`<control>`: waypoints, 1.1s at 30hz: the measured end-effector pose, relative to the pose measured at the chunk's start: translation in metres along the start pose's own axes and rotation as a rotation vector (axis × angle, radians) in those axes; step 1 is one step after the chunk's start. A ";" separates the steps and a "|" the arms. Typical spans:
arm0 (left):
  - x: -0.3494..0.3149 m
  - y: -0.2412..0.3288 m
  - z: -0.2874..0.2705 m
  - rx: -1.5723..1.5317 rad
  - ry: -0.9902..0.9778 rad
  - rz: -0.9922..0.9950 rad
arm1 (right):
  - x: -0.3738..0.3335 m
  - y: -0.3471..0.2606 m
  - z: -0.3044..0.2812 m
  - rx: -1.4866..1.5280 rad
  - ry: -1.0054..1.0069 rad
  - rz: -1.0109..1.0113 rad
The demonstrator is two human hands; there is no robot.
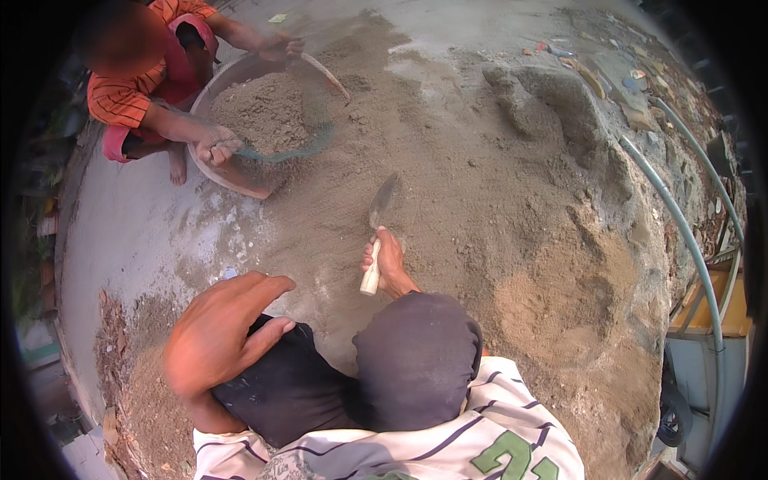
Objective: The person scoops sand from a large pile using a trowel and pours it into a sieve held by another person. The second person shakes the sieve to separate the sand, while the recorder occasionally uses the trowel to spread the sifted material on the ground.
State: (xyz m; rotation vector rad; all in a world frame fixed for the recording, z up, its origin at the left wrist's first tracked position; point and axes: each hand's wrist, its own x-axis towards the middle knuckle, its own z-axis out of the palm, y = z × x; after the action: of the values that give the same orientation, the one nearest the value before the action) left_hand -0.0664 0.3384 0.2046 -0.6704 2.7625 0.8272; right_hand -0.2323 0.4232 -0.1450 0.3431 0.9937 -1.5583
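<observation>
My right hand [390, 262] is wrapped round the pale wooden handle of a trowel [383, 198]. Its metal blade points away from me, over the grey-brown sand [448, 240] in front of my knees. Whether the blade touches the sand I cannot tell. Above my dark-clad left knee, my left hand [232, 324] is bent at the wrist, with fingers stretched out together and the thumb apart, and nothing in it. At the far left a co-worker squats and grips a large round sieve [328, 76] with both hands; a heap of coarse sand [264, 112] lies in it.
Sand banks up into a lumpy mound [552, 120] at the far right, with a browner patch [560, 300] nearer me. Grey metal pipes [680, 216] run along the right edge, beside scattered rubble. A pale concrete surface [128, 216] spreads on the left.
</observation>
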 end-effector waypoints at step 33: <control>0.039 -0.010 0.011 0.021 -0.008 -0.013 | -0.013 -0.110 -0.144 0.136 0.227 -0.419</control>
State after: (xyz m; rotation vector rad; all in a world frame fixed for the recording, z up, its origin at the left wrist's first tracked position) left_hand -0.0959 0.3229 0.1792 -0.6789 2.7530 0.7957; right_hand -0.3738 0.5325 -0.1772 0.4334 1.1912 -2.0056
